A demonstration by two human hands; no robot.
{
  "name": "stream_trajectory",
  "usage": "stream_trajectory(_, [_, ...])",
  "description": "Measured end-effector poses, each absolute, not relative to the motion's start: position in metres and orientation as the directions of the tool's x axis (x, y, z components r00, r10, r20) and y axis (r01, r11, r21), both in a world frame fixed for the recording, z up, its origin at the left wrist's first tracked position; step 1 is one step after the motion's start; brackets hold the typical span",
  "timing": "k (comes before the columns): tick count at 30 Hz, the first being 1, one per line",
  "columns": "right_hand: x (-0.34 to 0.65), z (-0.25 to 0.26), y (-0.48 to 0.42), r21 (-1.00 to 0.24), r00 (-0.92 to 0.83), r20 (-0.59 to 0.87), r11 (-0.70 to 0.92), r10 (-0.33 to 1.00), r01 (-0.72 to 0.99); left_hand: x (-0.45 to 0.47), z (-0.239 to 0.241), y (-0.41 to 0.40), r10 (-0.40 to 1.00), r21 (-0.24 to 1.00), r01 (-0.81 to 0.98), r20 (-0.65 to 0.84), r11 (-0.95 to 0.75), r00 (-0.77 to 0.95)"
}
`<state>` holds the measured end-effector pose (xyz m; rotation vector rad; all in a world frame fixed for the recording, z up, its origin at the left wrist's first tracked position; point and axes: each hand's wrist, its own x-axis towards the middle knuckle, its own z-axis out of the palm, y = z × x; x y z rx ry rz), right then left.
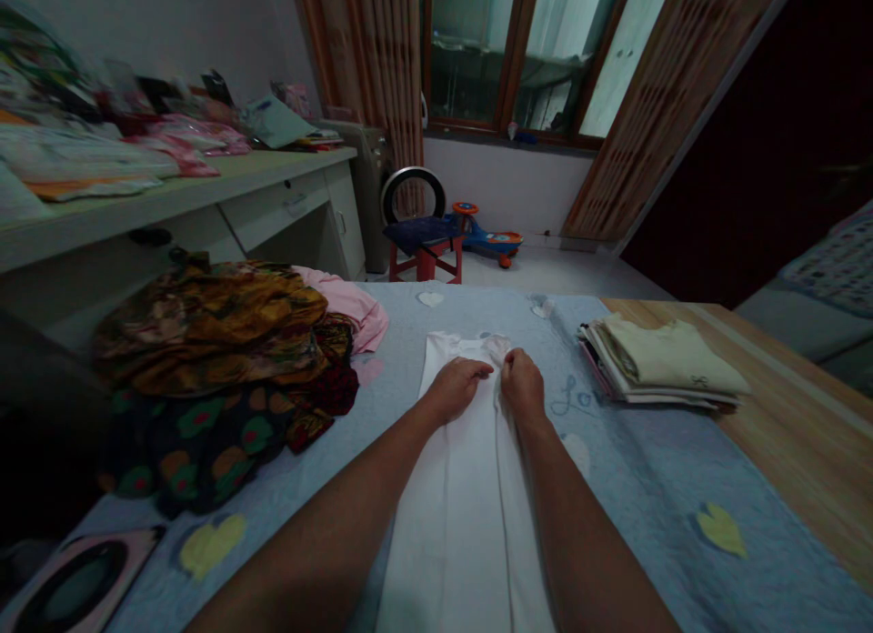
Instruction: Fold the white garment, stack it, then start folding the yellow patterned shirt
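Observation:
A white garment lies lengthwise on the blue cloth, its sides folded inward into a long strip. Its far end, with what looks like a collar, points away from me. Over the upper left part is my left hand, its fingers closed and pinched near the middle of the fabric. My right hand grips the right edge of the garment close to the collar end, fingers curled. Both hands are close together, a narrow gap between them.
Rumpled patterned clothes and a pink cloth are heaped at left. A stack of folded clothes sits at right, by the bare wood. A cluttered desk, a red stool and a ride-on toy stand beyond.

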<state>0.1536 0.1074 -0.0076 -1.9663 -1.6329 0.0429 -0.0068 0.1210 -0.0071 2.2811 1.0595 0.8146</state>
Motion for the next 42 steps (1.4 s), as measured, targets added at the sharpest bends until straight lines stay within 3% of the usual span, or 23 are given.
stream_trajectory(14, [0.1535,-0.0091,0.109,-0.429,0.142,0.39,0.044,0.91,0.902,-0.0073,-0.0076,0.1218,0.778,0.631,0.484,0.348,-0.607,0.522])
stream_trajectory(25, [0.1513,-0.0078,0.1082,-0.331,0.136,0.334,-0.019,0.933,0.944,-0.0074,-0.0131,0.1223,0.785,0.624,0.49,0.379,-0.608,0.49])
stream_trajectory(42, [0.1495,-0.005,0.1101,-0.476,0.155,0.352,0.034,0.923,0.879,-0.0015,-0.0072,0.118,0.823,0.502,0.659,0.252,-0.56,0.509])
